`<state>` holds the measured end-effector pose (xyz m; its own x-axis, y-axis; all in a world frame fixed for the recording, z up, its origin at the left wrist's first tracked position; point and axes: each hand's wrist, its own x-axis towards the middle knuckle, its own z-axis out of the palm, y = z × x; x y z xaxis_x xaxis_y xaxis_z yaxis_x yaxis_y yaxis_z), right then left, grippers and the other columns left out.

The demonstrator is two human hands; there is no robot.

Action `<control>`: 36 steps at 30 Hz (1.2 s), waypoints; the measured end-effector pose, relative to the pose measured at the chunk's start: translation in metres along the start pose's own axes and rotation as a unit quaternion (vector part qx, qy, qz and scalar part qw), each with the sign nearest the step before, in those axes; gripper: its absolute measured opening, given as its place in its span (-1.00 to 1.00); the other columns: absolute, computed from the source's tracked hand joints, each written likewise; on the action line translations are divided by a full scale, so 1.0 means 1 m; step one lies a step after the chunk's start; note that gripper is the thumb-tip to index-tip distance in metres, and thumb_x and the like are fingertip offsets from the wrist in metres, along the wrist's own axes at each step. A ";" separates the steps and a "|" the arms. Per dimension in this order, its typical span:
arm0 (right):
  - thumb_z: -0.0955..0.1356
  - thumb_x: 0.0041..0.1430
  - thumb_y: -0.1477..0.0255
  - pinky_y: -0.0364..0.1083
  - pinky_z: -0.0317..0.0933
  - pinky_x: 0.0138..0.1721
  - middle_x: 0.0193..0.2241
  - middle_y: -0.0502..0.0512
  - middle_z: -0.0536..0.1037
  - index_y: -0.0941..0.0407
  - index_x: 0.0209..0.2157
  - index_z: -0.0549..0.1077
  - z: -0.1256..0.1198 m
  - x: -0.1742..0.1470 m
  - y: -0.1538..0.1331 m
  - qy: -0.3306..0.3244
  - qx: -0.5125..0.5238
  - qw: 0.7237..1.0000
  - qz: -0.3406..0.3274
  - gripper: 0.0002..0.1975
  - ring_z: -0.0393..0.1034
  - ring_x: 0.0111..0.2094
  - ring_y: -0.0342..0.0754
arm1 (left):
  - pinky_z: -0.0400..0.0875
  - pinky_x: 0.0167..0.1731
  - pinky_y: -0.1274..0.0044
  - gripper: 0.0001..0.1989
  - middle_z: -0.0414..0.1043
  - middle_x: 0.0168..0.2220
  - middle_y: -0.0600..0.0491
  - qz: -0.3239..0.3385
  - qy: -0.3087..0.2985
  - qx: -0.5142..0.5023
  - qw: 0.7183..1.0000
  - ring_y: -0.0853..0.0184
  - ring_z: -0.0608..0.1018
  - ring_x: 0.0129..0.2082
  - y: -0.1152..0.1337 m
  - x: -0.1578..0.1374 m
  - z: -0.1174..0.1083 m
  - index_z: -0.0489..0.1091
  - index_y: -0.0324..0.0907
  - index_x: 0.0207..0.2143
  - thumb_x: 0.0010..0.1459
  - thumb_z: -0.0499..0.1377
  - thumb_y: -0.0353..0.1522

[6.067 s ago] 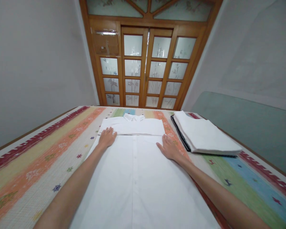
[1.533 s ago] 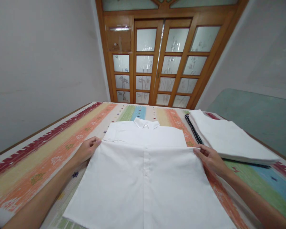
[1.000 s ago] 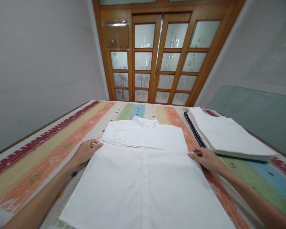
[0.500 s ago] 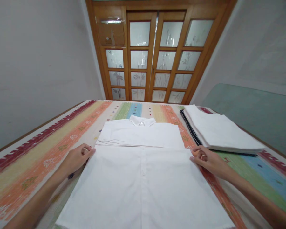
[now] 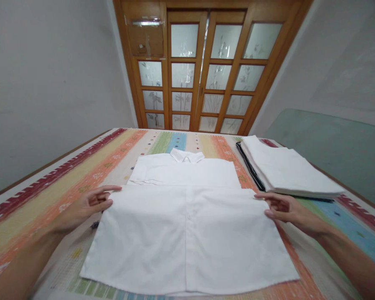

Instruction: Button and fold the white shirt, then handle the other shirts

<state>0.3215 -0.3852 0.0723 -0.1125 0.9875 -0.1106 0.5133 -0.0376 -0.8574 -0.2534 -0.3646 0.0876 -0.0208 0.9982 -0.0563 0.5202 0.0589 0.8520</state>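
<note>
Shirt (image 5: 186,237) touches the left hand (image 5: 83,208) at its ten o'clock, right hand (image 5: 295,213) at two; can't tell if they pinch.

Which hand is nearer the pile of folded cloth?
Right. The right hand is just in front of the pile; the left hand is across the shirt, farther away.

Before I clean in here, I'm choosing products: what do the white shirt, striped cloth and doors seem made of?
White shirt: matte woven fabric, perhaps cotton, given its soft creases.
Striped cloth: matte textile, fibre uncertain; a coarse weave shows.
Doors: probably varnished wood, brown with slight sheen; translucent panes suggest glass.
</note>
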 end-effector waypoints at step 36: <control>0.39 -0.04 -0.01 -0.24 -0.29 -0.76 -0.82 -0.24 0.09 0.07 -0.45 0.16 0.026 0.043 0.012 -0.020 0.133 0.985 0.104 -0.52 -0.14 -0.81 -0.28 | -0.01 -0.70 0.63 -0.47 0.10 -0.66 0.23 -0.054 -0.101 -0.017 0.993 0.47 0.17 -0.69 0.004 0.045 0.021 0.36 -0.20 -0.32 -0.14 0.22 0.05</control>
<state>0.3001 -0.3473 0.0443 -0.0653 0.9476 -0.3127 0.2874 -0.2823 -0.9153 -0.2341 -0.3193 0.0772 0.0989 0.9636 -0.2485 0.4945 0.1691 0.8526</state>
